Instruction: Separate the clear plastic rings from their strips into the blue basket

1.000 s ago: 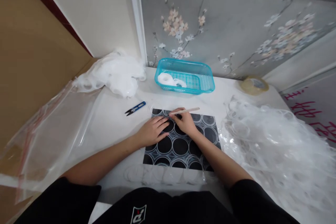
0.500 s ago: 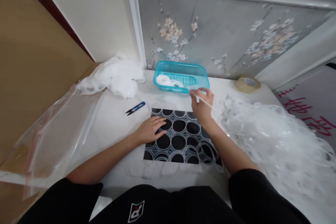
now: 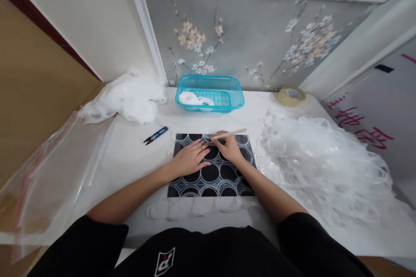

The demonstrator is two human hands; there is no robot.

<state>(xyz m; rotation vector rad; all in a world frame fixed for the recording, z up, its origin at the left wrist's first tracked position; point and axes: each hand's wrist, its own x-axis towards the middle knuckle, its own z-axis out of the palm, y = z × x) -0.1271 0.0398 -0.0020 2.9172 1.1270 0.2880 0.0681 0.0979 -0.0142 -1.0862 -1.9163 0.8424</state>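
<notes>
As seen from left to right across the table: work judged at an early-to-middle stage
Clear bag: flat over the left edge, well apart from both hands, untouched
White heap: crumpled at the far left corner, near the wall
Snips: blue-handled, lying alone just left of the dark mat, not in use
Left hand: released and flat, fingers spread, grasping nothing, pressing down on the sheet of circles
Sheet of circles: clear film spread over the dark mat in front of the body, rows of round outlines across it; not possible to tell which rounds are already out
Loose film: pale strip of circles along the near edge, just below the mat
Basket: turquoise, beyond the mat by the wall, only a few white rings in its left end, mostly bare mesh
Right hand: closed in a pinch on the stick, resting on the sheet's far rows, touching the left fingertips
Stick: thin, pale, tip down at a circle near the mat's far edge, tail pointing right
Tape roll: far right of the basket, idle
Tangled film: large clear pile filling the right side
Done, by the look of it: a small batch in the basket
Left, by the look of it: most of the sheet under the hands, perhaps much of the pile
</notes>
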